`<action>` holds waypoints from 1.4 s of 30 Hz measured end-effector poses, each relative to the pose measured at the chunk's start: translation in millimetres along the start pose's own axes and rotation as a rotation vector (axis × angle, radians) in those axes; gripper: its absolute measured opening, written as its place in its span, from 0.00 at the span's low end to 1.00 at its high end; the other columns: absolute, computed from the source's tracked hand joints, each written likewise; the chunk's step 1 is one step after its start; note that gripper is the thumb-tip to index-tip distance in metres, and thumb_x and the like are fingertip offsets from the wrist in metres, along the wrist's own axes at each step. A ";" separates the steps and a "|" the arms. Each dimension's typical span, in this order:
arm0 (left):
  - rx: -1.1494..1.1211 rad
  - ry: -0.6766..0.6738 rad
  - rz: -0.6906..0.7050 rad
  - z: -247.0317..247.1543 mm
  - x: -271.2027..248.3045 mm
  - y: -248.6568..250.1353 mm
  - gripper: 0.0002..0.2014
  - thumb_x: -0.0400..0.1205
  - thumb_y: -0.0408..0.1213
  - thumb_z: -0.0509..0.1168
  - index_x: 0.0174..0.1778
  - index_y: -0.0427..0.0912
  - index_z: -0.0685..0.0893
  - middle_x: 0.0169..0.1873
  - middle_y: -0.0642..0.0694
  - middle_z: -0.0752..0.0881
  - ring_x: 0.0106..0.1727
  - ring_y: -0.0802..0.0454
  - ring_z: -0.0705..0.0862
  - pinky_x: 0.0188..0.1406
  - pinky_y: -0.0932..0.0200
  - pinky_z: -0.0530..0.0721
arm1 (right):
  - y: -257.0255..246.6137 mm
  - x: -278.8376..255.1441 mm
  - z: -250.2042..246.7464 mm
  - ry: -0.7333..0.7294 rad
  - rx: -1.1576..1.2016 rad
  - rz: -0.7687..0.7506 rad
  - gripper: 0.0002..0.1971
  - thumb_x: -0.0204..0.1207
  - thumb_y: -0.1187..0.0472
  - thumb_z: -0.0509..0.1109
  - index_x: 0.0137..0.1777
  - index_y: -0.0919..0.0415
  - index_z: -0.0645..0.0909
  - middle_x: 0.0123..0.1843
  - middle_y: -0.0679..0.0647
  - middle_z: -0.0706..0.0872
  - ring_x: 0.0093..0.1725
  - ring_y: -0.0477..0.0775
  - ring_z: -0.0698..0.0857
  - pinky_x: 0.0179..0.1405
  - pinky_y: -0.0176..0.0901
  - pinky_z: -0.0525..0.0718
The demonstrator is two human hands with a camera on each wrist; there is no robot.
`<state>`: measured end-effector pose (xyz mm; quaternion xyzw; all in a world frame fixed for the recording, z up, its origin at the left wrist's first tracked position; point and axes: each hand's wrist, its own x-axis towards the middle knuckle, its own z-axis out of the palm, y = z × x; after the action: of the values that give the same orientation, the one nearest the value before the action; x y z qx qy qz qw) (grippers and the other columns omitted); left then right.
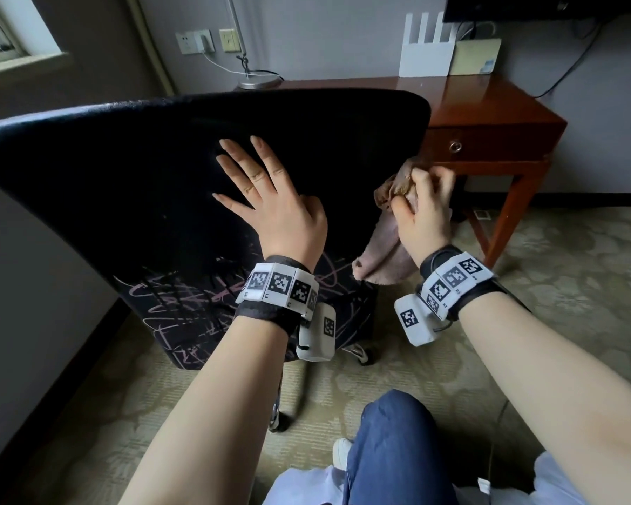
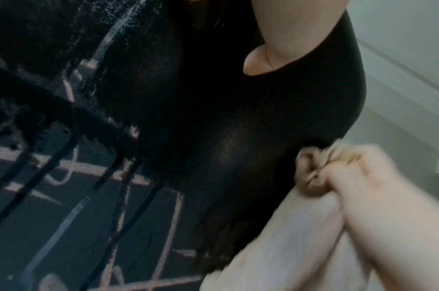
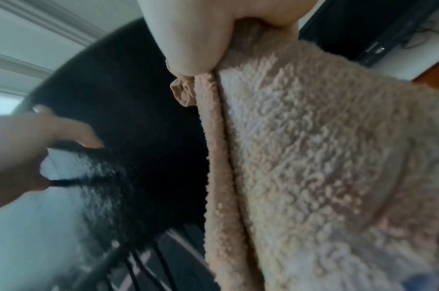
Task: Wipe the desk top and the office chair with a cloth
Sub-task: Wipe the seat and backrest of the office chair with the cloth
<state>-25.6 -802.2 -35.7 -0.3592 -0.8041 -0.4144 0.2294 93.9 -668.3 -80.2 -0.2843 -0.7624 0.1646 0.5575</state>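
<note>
The black office chair (image 1: pixel 132 169) fills the left and middle of the head view, its backrest turned towards me. My left hand (image 1: pixel 266 191) lies flat on the backrest with straight, spread fingers. My right hand (image 1: pixel 423 205) grips a bunched pinkish-beige terry cloth (image 1: pixel 383 253) at the backrest's right edge, and the rest of the cloth hangs down. The right wrist view shows the cloth (image 3: pixel 313 147) close up beside the chair back (image 3: pixel 138 122). In the left wrist view, the thumb of that hand (image 2: pixel 268 57) rests on the chair's black back (image 2: pixel 213 118). The reddish wooden desk (image 1: pixel 489 103) stands behind the chair.
On the desk stand a lamp base (image 1: pixel 259 82), a white slotted holder (image 1: pixel 427 49) and a beige box (image 1: pixel 474 56). A dark screen (image 1: pixel 543 5) hangs above. Cables run to wall sockets (image 1: pixel 197 41). Patterned carpet (image 1: pixel 580 267) lies to the right. My blue-trousered knee (image 1: pixel 394 442) is at the bottom.
</note>
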 end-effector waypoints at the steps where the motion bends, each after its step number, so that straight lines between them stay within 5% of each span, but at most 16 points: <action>1: 0.006 0.000 0.002 0.5 -0.1 -0.4 0.49 0.68 0.32 0.65 0.81 0.29 0.44 0.79 0.21 0.42 0.80 0.25 0.39 0.72 0.25 0.37 | 3.8 -6.6 2.0 -0.041 -0.016 0.030 0.15 0.72 0.72 0.70 0.59 0.69 0.78 0.61 0.73 0.71 0.45 0.45 0.70 0.49 0.25 0.67; 7: 0.016 -0.002 0.015 0.5 0.0 -3.2 0.49 0.68 0.31 0.64 0.81 0.28 0.44 0.78 0.21 0.42 0.79 0.25 0.38 0.72 0.24 0.37 | 30.5 -42.3 18.4 -0.319 -0.046 0.265 0.14 0.76 0.69 0.67 0.61 0.69 0.76 0.64 0.66 0.69 0.53 0.60 0.77 0.48 0.34 0.70; 13: 0.050 -0.030 0.016 -2.1 -3.8 -1.5 0.48 0.68 0.30 0.63 0.81 0.28 0.43 0.78 0.21 0.41 0.80 0.24 0.38 0.72 0.24 0.37 | 26.3 -56.8 18.9 -0.496 -0.131 0.444 0.14 0.77 0.64 0.66 0.62 0.62 0.75 0.67 0.62 0.69 0.57 0.62 0.79 0.49 0.40 0.74; 16: 0.064 -0.049 0.024 -7.5 -6.9 -0.9 0.47 0.68 0.31 0.62 0.81 0.29 0.43 0.79 0.22 0.41 0.80 0.26 0.38 0.73 0.25 0.38 | 12.6 -65.1 14.9 -0.589 -0.136 0.449 0.16 0.75 0.63 0.68 0.63 0.60 0.79 0.65 0.61 0.73 0.63 0.62 0.76 0.52 0.33 0.67; 18: 0.068 -0.065 0.034 -11.7 -10.4 -3.6 0.47 0.69 0.30 0.61 0.82 0.29 0.43 0.80 0.24 0.41 0.81 0.28 0.38 0.74 0.26 0.39 | -3.0 -70.7 12.9 -0.601 -0.084 0.455 0.18 0.74 0.64 0.69 0.64 0.60 0.80 0.64 0.60 0.76 0.64 0.58 0.75 0.49 0.26 0.62; 25: 0.160 -0.193 0.137 -41.2 -31.7 -65.0 0.46 0.70 0.30 0.62 0.84 0.41 0.46 0.83 0.43 0.39 0.82 0.35 0.35 0.80 0.45 0.38 | -73.2 -67.1 11.3 -0.470 0.118 0.449 0.16 0.67 0.59 0.78 0.53 0.58 0.79 0.49 0.51 0.84 0.51 0.51 0.82 0.47 0.37 0.72; 29: 0.197 -0.234 0.022 -69.3 -36.2 -107.0 0.47 0.71 0.31 0.61 0.84 0.47 0.44 0.83 0.47 0.35 0.82 0.38 0.33 0.82 0.41 0.47 | -122.4 -67.0 21.5 -0.444 0.195 0.447 0.23 0.63 0.54 0.82 0.55 0.57 0.78 0.51 0.47 0.83 0.52 0.45 0.80 0.48 0.34 0.72; 35: 0.149 -0.075 -0.202 -119.9 -19.7 -165.2 0.44 0.73 0.34 0.64 0.84 0.36 0.48 0.83 0.40 0.38 0.83 0.41 0.39 0.78 0.45 0.60 | -179.4 -65.7 50.4 -0.442 0.331 0.536 0.28 0.59 0.45 0.82 0.56 0.57 0.81 0.52 0.45 0.84 0.51 0.43 0.83 0.51 0.38 0.79; 39: -0.043 0.019 -0.359 -145.9 5.0 -196.3 0.40 0.80 0.37 0.61 0.83 0.36 0.46 0.83 0.40 0.37 0.84 0.46 0.44 0.77 0.46 0.58 | -205.9 -67.4 65.8 -0.358 0.608 0.636 0.13 0.61 0.54 0.83 0.44 0.56 0.87 0.42 0.48 0.91 0.46 0.46 0.89 0.51 0.46 0.87; 42: -0.228 0.012 -0.521 -158.1 29.1 -211.3 0.37 0.85 0.42 0.58 0.84 0.38 0.43 0.83 0.42 0.38 0.84 0.48 0.46 0.79 0.49 0.52 | -221.9 -67.4 74.9 -0.309 0.834 0.709 0.05 0.68 0.60 0.79 0.40 0.58 0.87 0.44 0.57 0.91 0.49 0.55 0.90 0.57 0.53 0.86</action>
<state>-195.1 -1006.5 -35.1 -0.1614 -0.8161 -0.5494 0.0783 -17.7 -878.9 -29.4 -0.2512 -0.5636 0.6684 0.4153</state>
